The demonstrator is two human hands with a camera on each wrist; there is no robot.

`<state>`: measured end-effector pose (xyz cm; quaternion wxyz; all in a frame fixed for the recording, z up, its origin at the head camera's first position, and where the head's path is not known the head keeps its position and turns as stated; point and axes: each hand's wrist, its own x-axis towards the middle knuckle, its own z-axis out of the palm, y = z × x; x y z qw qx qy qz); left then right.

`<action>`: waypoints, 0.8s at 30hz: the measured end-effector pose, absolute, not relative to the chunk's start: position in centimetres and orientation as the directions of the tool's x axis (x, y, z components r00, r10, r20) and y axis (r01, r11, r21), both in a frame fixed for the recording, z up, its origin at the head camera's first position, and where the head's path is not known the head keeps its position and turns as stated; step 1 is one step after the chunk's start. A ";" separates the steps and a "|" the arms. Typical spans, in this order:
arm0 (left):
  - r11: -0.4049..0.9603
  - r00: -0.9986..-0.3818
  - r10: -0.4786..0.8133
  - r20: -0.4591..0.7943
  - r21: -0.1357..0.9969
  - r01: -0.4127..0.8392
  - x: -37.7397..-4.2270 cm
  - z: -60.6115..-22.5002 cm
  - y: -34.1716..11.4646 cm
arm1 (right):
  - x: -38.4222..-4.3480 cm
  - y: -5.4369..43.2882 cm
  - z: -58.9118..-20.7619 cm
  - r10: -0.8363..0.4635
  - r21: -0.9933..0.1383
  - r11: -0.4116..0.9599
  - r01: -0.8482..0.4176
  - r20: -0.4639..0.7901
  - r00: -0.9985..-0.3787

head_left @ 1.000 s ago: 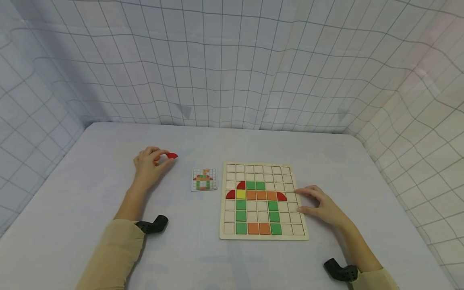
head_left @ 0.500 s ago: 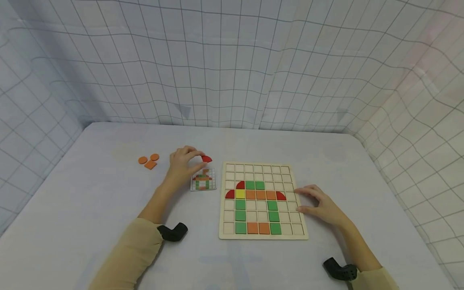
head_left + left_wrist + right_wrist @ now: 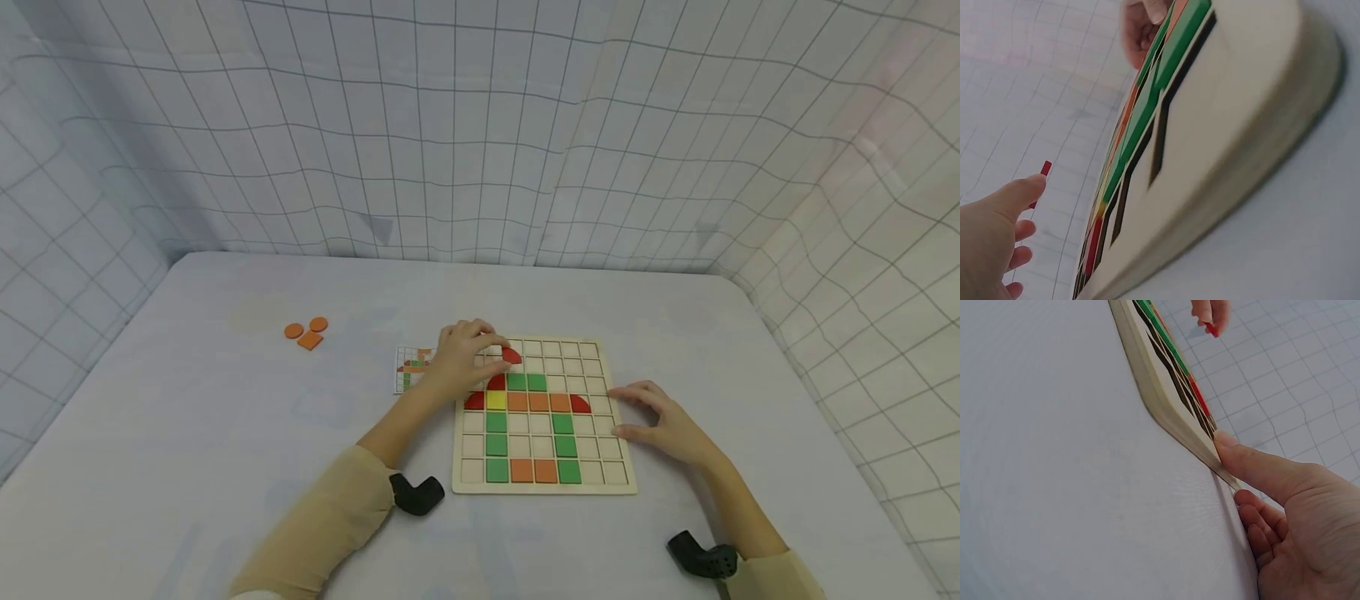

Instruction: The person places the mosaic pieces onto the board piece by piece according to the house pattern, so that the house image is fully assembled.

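A red quarter-circle tile (image 3: 512, 356) is pinched between the thumb and index finger of my left hand (image 3: 459, 362). It overlaps the upper left cells of the wooden grid board (image 3: 545, 489), above a row with another red quarter-circle and two green squares. In the left wrist view the held tile (image 3: 1046, 167) shows edge-on beside the thumb, apart from the board. My right hand (image 3: 670, 429) touches the board's right edge, thumb and index finger spread along it. The right wrist view shows that thumb (image 3: 1260, 465) at the rim, other fingers bent beside it.
A small pattern card (image 3: 408, 375) lies left of the board, partly covered by my left hand. Two orange discs (image 3: 294, 331) and an orange square tile (image 3: 310, 341) lie farther left. Green, orange, yellow and red tiles fill part of the board. Gridded cloth walls surround the table.
My left hand has carried the red quarter-circle tile rightward from the far left, past the card to over the board, uncovering the orange pieces. My right hand has stayed at the board's edge.
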<state>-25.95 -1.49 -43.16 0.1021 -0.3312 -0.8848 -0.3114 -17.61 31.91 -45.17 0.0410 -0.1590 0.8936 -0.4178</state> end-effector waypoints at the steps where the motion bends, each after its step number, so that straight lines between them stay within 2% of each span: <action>1: 0.587 -0.754 0.538 0.377 0.475 0.656 -25.9 -43.3 -1.0 | -17.6 31.9 -45.2 -0.321 -0.759 0.599 -0.254 0.064 -0.945; 13: 0.550 -0.682 0.660 0.313 0.417 0.724 -24.9 -44.1 3.5 | -17.7 31.9 -45.0 -0.333 -0.755 0.597 -0.271 0.074 -0.940; 24: 0.618 -0.730 0.631 0.262 0.398 0.677 -24.9 -44.9 5.0 | -17.6 31.9 -45.1 -0.320 -0.755 0.605 -0.252 0.059 -0.946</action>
